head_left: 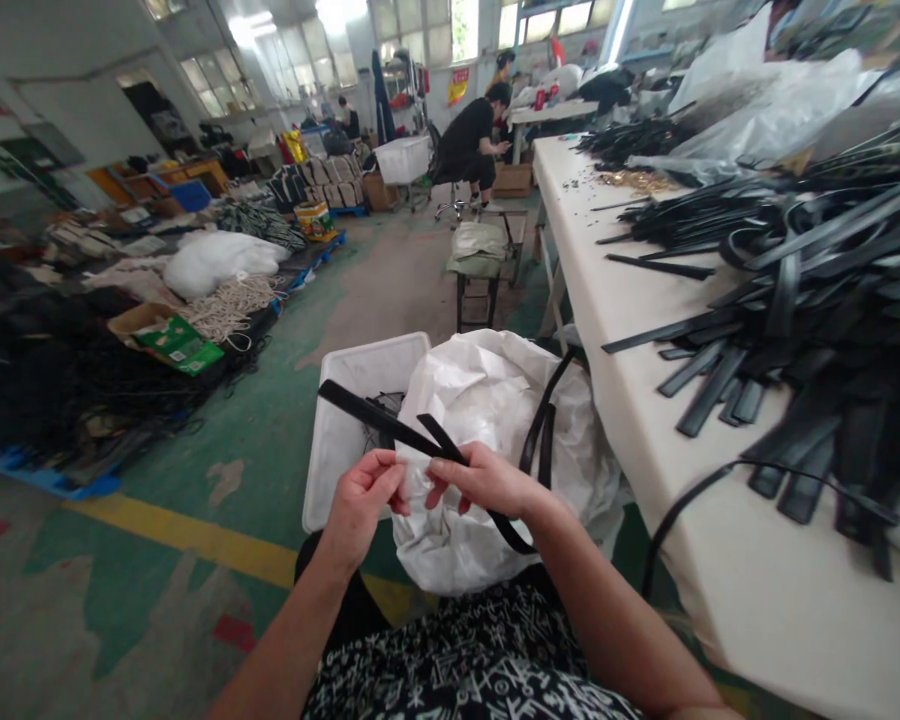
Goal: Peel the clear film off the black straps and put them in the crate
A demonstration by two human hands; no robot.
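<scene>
Black strips cross in front of me, pinched in my right hand between thumb and fingers. One long strip points up and left, a shorter one lies beside it, and an end hangs below the hand. My left hand is just to the left, thumb and fingers pressed together; what it holds, if anything, is too small to make out. Beneath both hands stands a white sack with more black strips over its right side. A white bin holding dark pieces is left of the sack.
To the right, a long pale table bears heaped black strips and plastic bags. A stool with folded cloth stands ahead. Farther back a person sits. Piled materials, a white bundle and a green box lie at left.
</scene>
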